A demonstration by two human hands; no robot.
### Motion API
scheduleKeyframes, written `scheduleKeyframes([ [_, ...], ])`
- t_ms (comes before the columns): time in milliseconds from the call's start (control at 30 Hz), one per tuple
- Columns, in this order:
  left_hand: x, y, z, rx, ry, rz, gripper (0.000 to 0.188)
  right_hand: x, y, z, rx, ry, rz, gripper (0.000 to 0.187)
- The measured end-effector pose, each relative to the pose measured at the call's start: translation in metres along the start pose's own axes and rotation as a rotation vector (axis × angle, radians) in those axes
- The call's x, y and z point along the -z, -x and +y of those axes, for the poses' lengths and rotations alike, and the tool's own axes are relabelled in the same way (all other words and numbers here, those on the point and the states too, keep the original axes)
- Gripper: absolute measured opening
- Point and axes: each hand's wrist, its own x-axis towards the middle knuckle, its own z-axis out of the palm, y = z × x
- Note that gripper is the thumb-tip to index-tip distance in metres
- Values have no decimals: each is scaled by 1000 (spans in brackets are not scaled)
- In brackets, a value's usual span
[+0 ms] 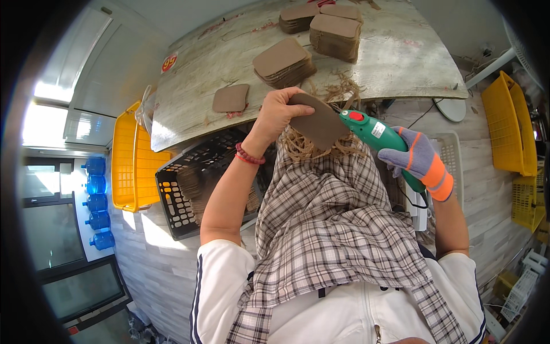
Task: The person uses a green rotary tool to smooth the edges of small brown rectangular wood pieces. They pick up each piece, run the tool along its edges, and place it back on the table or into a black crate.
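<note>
Over my lap my left hand (pixel 279 112), bare and with a red bead bracelet at the wrist, pinches a flat brown rounded pad (pixel 322 127) between thumb and fingers. My right hand (pixel 417 156), in a grey and orange glove, is wrapped round a green handheld electric cutter (pixel 372 131) with a red switch. The cutter's tip is at the pad's right edge; whether it touches is too small to tell. Thin brown trimmed strips (pixel 303 148) lie below the pad on my checked apron (pixel 338 229). More strips (pixel 344 86) sit at the table edge.
On the worn table (pixel 200 74) lie a single pad (pixel 230 98) and several stacks of pads (pixel 283 62). A black crate (pixel 172 200) holding brown pieces stands below, left. Yellow crates (pixel 126 160) are at both sides. Blue water bottles (pixel 98 203) line the left wall.
</note>
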Motion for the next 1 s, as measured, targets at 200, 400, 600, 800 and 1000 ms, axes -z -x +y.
scheduleKeyframes([
  [200, -8, -1, 8, 111, -120, -132, 17, -5, -8, 2, 34, 69, -11, 47],
  [400, -12, -8, 0, 140, -142, -238, 20, -11, -19, 2, 60, 74, -40, 45],
  [600, -11, -15, -17, 246, 332, 154, 28, -8, -30, 29, 100, -135, 217, 40],
  [800, -39, -26, -20, -95, 1016, 430, 38, -13, -24, 38, 110, -91, 343, 37],
  [1000, -75, -46, -20, -190, 1248, 457, 43, -27, -19, 24, 63, -154, 352, 36],
])
